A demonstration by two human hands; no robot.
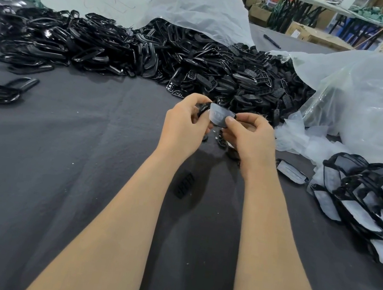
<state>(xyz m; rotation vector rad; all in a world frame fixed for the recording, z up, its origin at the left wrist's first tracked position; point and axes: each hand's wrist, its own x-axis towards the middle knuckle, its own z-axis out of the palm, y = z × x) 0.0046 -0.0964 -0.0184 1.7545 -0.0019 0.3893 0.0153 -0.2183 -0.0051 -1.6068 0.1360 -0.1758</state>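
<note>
Translucent film piece [219, 116] pinched between left hand [184, 128], right hand [249, 142]; forearms outstretched.

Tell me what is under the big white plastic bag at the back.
Black plastic parts spill out from under the front edge of the white bag onto the grey cloth. How far the heap runs beneath is covered.

loose parts heap [150, 54] behind the hands [217, 134], stacked pieces [366, 199] right, perhaps a pen [271, 41] beyond
</note>
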